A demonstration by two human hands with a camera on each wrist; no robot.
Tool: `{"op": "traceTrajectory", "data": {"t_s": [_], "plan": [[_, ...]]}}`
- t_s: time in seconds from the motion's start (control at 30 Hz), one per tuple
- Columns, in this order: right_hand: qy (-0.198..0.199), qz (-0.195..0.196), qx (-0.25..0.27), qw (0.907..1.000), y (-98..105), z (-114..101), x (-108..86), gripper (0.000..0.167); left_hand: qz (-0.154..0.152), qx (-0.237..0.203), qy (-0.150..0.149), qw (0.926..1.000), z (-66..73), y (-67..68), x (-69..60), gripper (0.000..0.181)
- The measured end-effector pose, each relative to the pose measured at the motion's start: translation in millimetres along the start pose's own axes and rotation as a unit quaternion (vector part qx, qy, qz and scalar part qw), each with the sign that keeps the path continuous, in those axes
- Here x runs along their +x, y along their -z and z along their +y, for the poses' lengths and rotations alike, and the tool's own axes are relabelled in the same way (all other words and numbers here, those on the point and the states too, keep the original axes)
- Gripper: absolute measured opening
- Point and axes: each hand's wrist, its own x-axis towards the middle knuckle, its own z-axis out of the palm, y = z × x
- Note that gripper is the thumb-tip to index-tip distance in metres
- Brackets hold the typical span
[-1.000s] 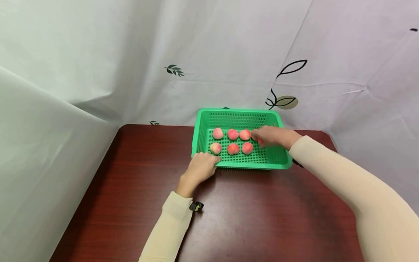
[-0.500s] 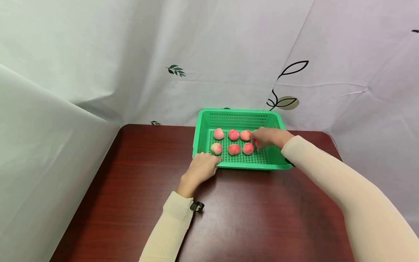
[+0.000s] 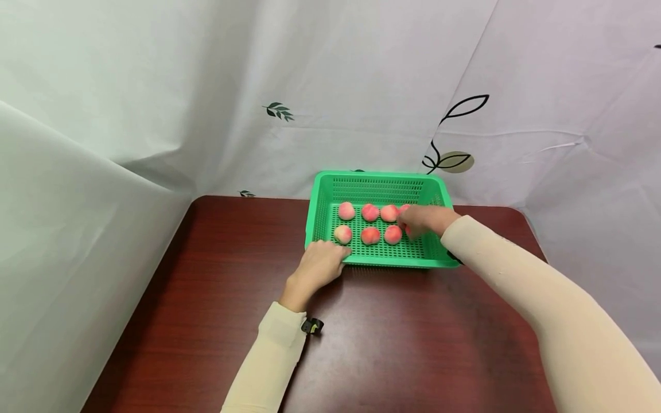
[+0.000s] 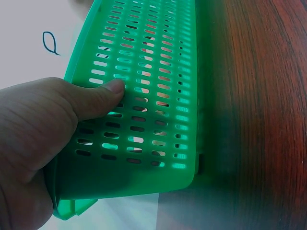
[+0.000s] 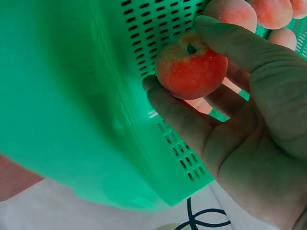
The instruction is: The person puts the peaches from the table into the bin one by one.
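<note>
My left hand (image 3: 319,265) grips the near left rim of a green plastic basket (image 3: 382,261). In the left wrist view its thumb (image 4: 103,99) lies against the slotted outer wall. My right hand (image 3: 428,219) is inside the basket at the right, its thumb and fingers around a red peach (image 5: 192,67) with the stem dimple showing. Seen from the head, that hand mostly covers the held peach. Other peaches lie on the basket floor in two rows, among them a far-left one (image 3: 346,210), a near-left pale one (image 3: 343,234) and a near-right one (image 3: 393,234).
The basket stands at the far edge of a dark red-brown wooden table (image 3: 232,275). Behind and beside the table hangs a pale curtain (image 3: 330,92) with leaf prints. A black strap piece (image 3: 312,326) is on the left wrist.
My right hand has shifted slightly left and toward me inside the basket. Part of a peach now shows beyond it at the right of the far row. My left hand keeps its hold.
</note>
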Motion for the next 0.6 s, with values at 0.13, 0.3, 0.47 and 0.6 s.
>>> {"op": "traceTrajectory", "data": {"t_s": [0.13,0.3,0.47,0.6], "plan": [[-0.019,-0.011,0.002,0.9998,-1.5,-0.4,2.7,0.014,0.006,-0.004,-0.001,1.0000,0.0,0.3,-0.6,0.033],[-0.026,-0.027,0.019,0.9991,-2.6,1.3,3.8,0.015,0.011,-0.005,0.000,0.9999,0.5,1.1,-0.6,0.035],[-0.044,-0.031,0.040,0.9978,-2.6,1.1,2.5,0.024,0.013,0.000,0.000,0.9999,0.4,1.0,-0.7,0.034],[-0.049,-0.034,0.034,0.9976,-1.6,-0.6,2.0,0.019,0.013,-0.004,0.001,0.9999,-0.2,0.8,-0.4,0.031]]}}
